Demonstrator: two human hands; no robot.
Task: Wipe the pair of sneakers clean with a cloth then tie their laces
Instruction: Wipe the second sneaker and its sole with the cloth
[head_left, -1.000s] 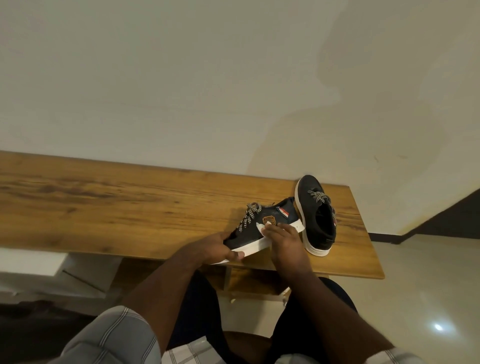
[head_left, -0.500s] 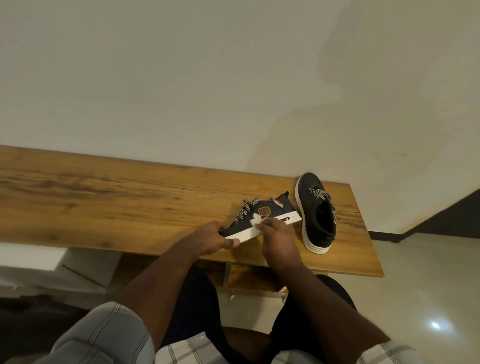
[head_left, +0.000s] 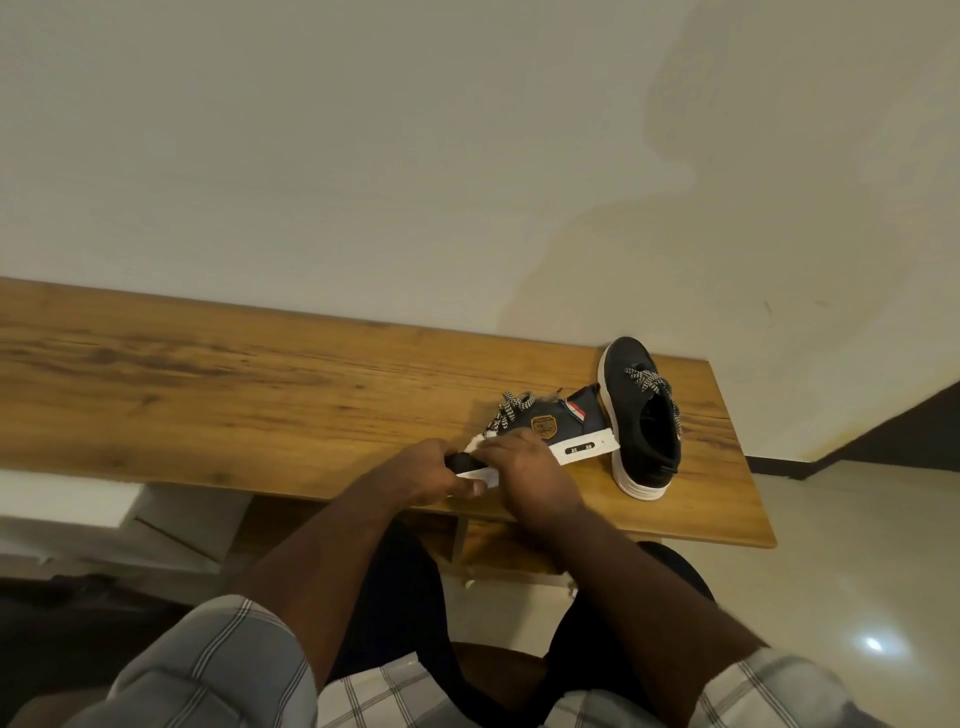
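A dark sneaker with a white sole and checked laces lies on its side near the table's front edge, its toe end hidden under my hands. My left hand grips that toe end. My right hand presses a small white cloth against the sneaker's side near the toe; only a corner of the cloth shows. The second dark sneaker stands upright to the right, laces loose, its toe pointing toward the wall.
The wooden table runs along a plain wall and ends just right of the upright sneaker. Pale tiled floor lies to the right. My knees sit under the table's front edge.
My right hand has slid the cloth leftward along the sneaker's side, from near the heel badge toward the toe. The left hand keeps its hold on the toe.
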